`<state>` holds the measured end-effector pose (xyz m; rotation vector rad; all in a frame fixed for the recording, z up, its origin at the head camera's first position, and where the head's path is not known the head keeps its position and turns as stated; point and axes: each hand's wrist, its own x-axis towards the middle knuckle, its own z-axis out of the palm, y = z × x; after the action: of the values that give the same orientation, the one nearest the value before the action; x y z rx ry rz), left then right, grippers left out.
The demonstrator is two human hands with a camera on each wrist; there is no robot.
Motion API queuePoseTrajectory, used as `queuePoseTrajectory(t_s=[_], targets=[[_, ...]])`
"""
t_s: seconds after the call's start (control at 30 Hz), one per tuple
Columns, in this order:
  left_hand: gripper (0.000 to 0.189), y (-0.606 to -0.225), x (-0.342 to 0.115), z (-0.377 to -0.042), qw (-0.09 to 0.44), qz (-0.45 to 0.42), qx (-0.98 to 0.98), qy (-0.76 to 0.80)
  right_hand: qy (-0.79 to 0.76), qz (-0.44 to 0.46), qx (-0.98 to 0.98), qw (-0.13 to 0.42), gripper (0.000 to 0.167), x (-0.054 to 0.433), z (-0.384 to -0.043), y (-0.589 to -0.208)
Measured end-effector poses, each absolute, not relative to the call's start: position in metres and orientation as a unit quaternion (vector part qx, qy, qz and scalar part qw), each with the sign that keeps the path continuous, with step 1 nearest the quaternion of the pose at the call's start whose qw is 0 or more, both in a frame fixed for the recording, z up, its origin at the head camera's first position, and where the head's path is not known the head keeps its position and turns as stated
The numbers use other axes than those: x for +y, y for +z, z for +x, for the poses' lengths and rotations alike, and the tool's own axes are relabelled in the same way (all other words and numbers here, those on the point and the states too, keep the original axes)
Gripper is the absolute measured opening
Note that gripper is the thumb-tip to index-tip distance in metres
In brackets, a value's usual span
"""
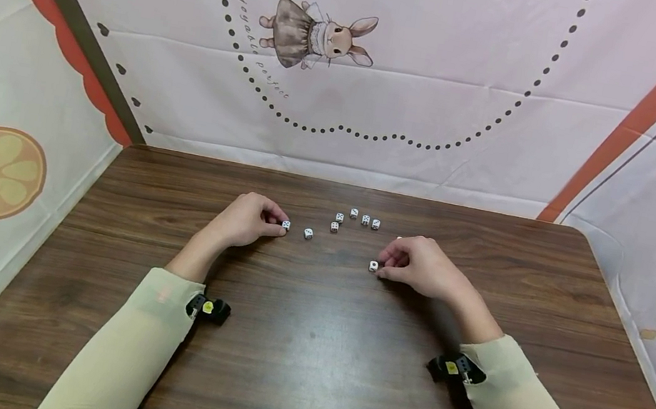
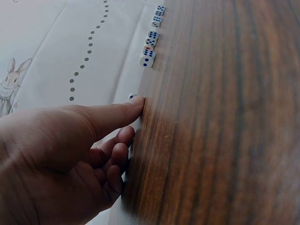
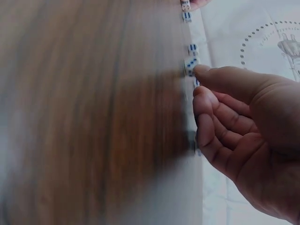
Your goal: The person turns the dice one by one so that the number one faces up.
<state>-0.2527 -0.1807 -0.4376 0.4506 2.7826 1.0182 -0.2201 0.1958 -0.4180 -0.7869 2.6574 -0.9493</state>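
My left hand pinches a small white die between thumb and index finger, low over the brown table. In the left wrist view the thumb hides most of that die. My right hand is at the right of the middle, its fingers loosely bent. Just left of its fingertips a single die sits on the table with one large dot on top. The right wrist view shows a gap between thumb and index finger, with a die beside the thumb tip.
One die lies right of the left hand. Several more stand loosely grouped toward the back, among them a die and another die. A further die is mostly hidden behind the right hand. Printed cloth borders the wooden table.
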Motion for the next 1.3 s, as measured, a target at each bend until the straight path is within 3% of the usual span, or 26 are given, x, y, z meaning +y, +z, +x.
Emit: queuePoseTrajectory(t_s=[0.7, 1.3], targets=[[0.011, -0.435, -0.181, -0.251, 0.072, 0.150, 0.926, 0.338, -0.329, -0.196, 0.922, 0.064, 0.018, 0.246, -0.217, -0.411], [0.012, -0.436, -0.180, -0.252, 0.073, 0.151, 0.925, 0.341, -0.292, -0.188, 0.937, 0.044, 0.026, 0.264, -0.226, -0.414]])
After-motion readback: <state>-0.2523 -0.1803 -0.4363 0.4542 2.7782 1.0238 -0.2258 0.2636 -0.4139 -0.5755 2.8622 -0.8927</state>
